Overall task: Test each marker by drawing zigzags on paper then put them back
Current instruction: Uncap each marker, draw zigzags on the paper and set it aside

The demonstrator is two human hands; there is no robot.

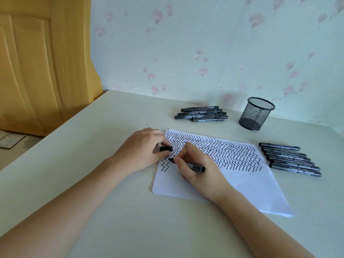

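One marker (pixel 188 164) in R grip (pixel 195 168)

The markers (pixel 202 114) carry pale label strips, but the print on them is too small to read.

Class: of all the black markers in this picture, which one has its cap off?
The marker gripped in the right hand, tip on the paper. Its cap is in the left hand.

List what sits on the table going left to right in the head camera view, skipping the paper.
Left hand holding a cap → right hand with a marker → mesh cup → row of markers.
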